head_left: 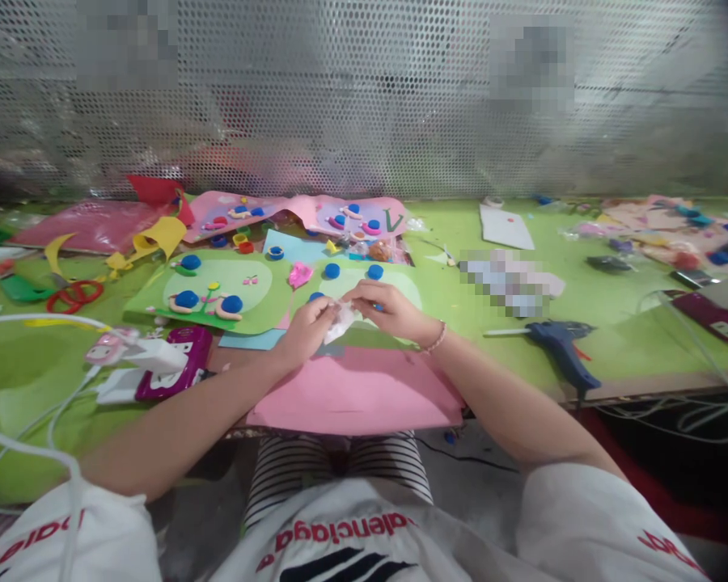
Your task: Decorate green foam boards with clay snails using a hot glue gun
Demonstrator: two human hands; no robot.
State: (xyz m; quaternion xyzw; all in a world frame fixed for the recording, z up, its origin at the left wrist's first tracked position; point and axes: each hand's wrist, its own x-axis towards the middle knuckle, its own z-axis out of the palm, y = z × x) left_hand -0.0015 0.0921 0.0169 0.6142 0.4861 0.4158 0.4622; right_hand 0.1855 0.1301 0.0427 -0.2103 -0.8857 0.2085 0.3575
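Note:
Near the middle of the table, a small whitish crumpled piece (340, 323), perhaps a plastic bag, is pinched between my two hands. The fingers of my left hand (306, 330) close on its left side. From the right, my right hand (395, 310) grips its upper edge with bent fingers. Whether anything lies inside the piece, I cannot tell. Beneath and behind the hands is a light green decorated sheet (404, 283) bearing round blue clay pieces (332, 272), partly covered by my fingers. A pink sheet (364, 392) lies in front, below my wrists.
Left are red-handled scissors (76, 297), a purple power strip (185, 364) with white cables, and a green sheet (151, 303) with clay figures. A blue glue gun (561, 347) lies right. Pink decorated sheets (303, 212) are behind; a perforated metal panel (352, 105) closes the back.

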